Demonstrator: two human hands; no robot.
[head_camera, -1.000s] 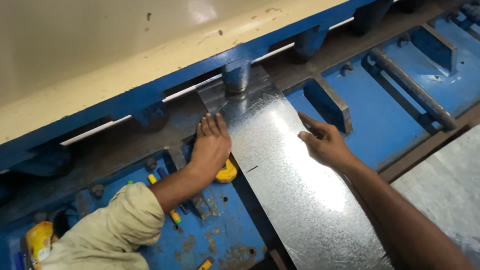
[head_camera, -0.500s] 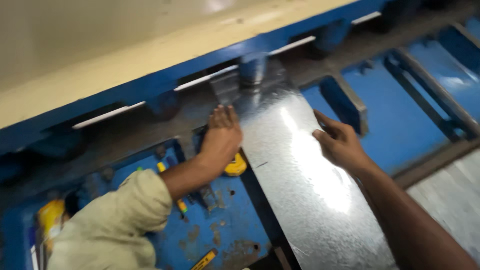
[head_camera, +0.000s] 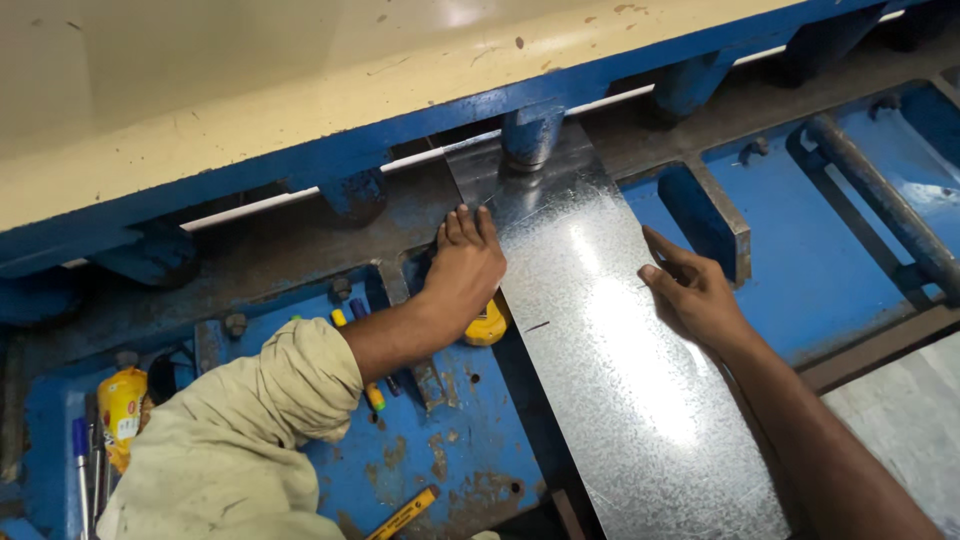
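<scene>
Under both palms lies a long galvanized metal sheet (head_camera: 610, 330), flat on the blue machine bed (head_camera: 460, 470), far end tucked beneath the blue clamp post (head_camera: 530, 135) of the shear. Left hand (head_camera: 462, 268) flat on sheet's left edge, fingers together and extended, fingertips (head_camera: 468, 215) pointing toward the blade slot; grips nothing, just presses. Right hand (head_camera: 695, 290) rests on sheet's right edge, fingers loosely spread, thumb on top, not closed around anything. Just behind the left palm, touching or nearly so: yellow tape measure (head_camera: 487, 325). Near left wrist: yellow and blue markers (head_camera: 358, 335) lying on the bed. Cream sleeve (head_camera: 240, 430) rolled at forearm. Beyond right fingertips: blue bracket (head_camera: 715, 215). Far left: yellow bottle (head_camera: 120, 410), partly hidden. Yellow pencil (head_camera: 405, 515) near bottom edge.
</scene>
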